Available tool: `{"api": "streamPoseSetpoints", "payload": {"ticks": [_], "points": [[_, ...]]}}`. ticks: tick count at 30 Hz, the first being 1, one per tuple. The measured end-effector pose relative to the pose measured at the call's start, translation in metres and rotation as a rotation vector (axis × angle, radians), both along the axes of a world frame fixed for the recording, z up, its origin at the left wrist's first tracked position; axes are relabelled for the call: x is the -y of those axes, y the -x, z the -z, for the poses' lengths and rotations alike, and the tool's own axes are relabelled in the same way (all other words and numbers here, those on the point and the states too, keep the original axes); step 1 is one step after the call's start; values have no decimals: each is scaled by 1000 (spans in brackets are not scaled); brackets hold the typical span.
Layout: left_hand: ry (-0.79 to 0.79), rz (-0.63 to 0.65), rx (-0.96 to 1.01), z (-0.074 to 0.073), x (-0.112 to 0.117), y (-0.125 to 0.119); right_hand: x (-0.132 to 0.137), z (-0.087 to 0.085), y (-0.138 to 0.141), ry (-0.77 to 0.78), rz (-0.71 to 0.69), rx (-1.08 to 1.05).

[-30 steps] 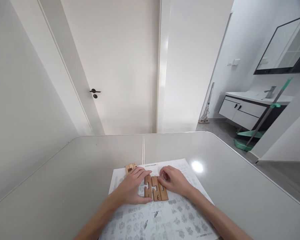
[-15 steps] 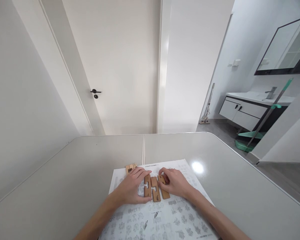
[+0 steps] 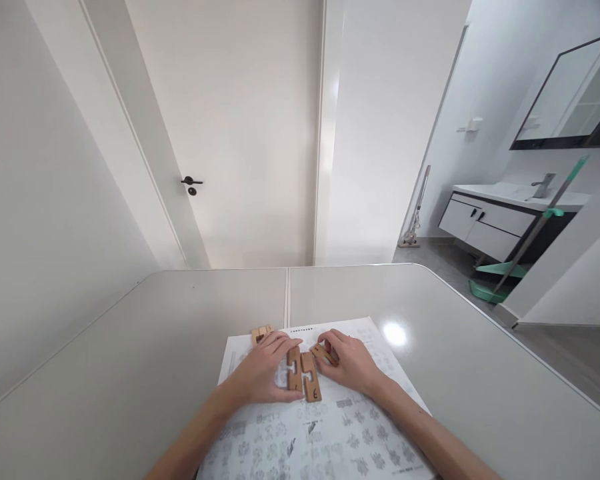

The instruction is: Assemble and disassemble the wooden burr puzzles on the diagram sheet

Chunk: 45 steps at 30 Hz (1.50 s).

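A notched wooden puzzle piece (image 3: 294, 369) stands lengthwise on the printed sheet, with my left hand (image 3: 260, 370) curved around it, fingertips at its far end and thumb at its near end. Beside it lies a second notched wooden piece (image 3: 310, 378) with a dark mark near its lower end; neither hand clearly grips it. My right hand (image 3: 350, 363) pinches a third wooden piece (image 3: 324, 355) between thumb and fingers, turned at a slant. More wooden pieces (image 3: 260, 333) show partly behind my left hand.
The white printed paper (image 3: 320, 440) covers the table's near middle. A seam crosses the grey table (image 3: 180, 333). Beyond its far edge stands a white door (image 3: 250, 133); to the right are a washbasin cabinet (image 3: 490, 217), a mop (image 3: 416, 213) and a green dustpan (image 3: 487, 291).
My right hand has turned its wooden piece from nearly lengthwise to a slant, and its near end has moved away from the row. My left hand has stayed nearly still.
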<state>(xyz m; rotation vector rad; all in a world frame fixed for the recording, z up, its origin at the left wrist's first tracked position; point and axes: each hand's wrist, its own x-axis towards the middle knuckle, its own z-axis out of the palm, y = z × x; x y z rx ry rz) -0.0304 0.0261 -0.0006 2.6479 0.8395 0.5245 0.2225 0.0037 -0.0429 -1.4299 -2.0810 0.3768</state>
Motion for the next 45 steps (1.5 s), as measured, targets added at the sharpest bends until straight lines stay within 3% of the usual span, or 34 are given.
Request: {"api": "streamPoseSetpoints", "payload": {"ticks": [5,9,14,18,22,26,31,36,45], "points": [[162,-115,119,-1,0,2,0,2,-1,23,-26,-86],[552,-245,418,-4,-5,1,0,0,-1,35,-45,-124],[1074,-165,891,1,-15,-1,1,-2,0,30,-13,-258],[1287,-138,1039,4,-15,-3,1,-5,3,132,19,-463],[1356,-122,1131,0,-11,-7,2,-8,4,313,-9,-669],[1342,-100,1153,-2,-9,-8,1,-10,4,318,14,-790],[1306,-144,1097,-1,-6,-8,-2,-10,2,451,-34,-924],[1477,-124,952,-10,11,-19,-5,-3,1,487,0,-935],[1333,-161,885,-2,28,-37,-5,-2,2,474,-11,-911]]}}
